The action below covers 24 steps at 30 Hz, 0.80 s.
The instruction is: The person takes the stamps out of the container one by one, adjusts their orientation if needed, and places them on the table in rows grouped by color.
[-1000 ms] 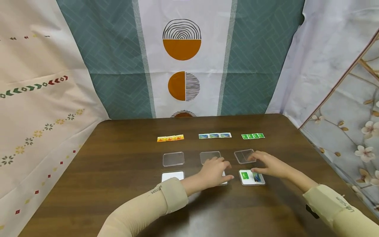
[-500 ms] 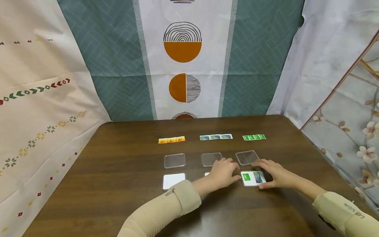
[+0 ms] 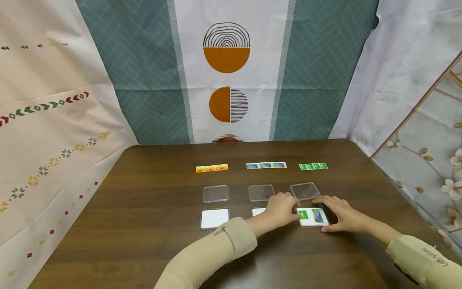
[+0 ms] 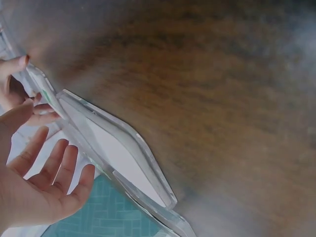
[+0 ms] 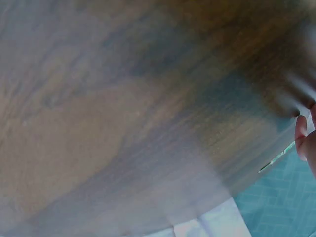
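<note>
A clear flat case [image 3: 311, 220] with a white inside lies at the right in the head view. On its white surface are a green stamp [image 3: 304, 214] and a blue landscape stamp [image 3: 319, 216]. My left hand [image 3: 278, 212] is at the case's left end, thumb tip right at the edge; the left wrist view shows this hand [image 4: 42, 187] with fingers spread apart. At the right end, my right hand [image 3: 341, 215] spans the case loosely, thumb by the near corner and fingers by the far one. Part of this hand [image 5: 306, 140] appears in the right wrist view.
Behind the cases lie several transparent lids [image 3: 215, 194]. A white-filled case [image 3: 215, 219] sits at left; another [image 3: 258, 211] is partly hidden by my left arm. Strips of orange [image 3: 212, 168], blue [image 3: 266, 165] and green stamps [image 3: 313, 166] line the back of the brown table [image 3: 144, 192].
My left hand has moved right from above the middle case to the right-hand case's left end. My right hand has shifted from over that case to around its right end.
</note>
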Each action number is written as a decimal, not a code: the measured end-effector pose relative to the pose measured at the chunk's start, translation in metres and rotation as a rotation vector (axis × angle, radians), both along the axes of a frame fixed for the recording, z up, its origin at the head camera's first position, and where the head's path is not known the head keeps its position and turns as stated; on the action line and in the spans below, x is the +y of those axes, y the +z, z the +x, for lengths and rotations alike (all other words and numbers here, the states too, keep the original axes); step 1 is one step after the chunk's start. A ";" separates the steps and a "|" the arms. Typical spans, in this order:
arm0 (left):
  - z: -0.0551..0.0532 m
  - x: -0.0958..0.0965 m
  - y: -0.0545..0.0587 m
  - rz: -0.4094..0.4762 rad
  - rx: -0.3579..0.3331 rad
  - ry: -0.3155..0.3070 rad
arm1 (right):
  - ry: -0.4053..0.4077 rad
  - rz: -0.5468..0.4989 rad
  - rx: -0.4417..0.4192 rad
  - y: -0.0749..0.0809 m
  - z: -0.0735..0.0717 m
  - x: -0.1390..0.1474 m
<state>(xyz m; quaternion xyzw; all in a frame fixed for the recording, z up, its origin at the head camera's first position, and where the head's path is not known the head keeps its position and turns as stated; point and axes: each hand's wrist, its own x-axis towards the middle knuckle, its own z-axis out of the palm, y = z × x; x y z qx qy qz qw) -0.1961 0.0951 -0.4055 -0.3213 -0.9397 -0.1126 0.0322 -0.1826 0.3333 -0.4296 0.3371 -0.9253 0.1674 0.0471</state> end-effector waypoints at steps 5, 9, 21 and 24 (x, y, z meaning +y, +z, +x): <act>-0.003 0.004 0.000 -0.015 -0.031 0.022 | -0.012 0.004 0.003 -0.002 -0.001 0.000; -0.003 0.007 0.000 -0.027 -0.051 0.039 | -0.005 0.016 0.019 -0.003 -0.002 0.000; -0.007 0.013 -0.005 0.016 -0.114 0.079 | 0.010 0.032 0.042 -0.003 -0.001 0.000; -0.007 0.014 -0.006 0.009 -0.125 0.093 | 0.022 0.039 0.052 -0.004 -0.001 0.000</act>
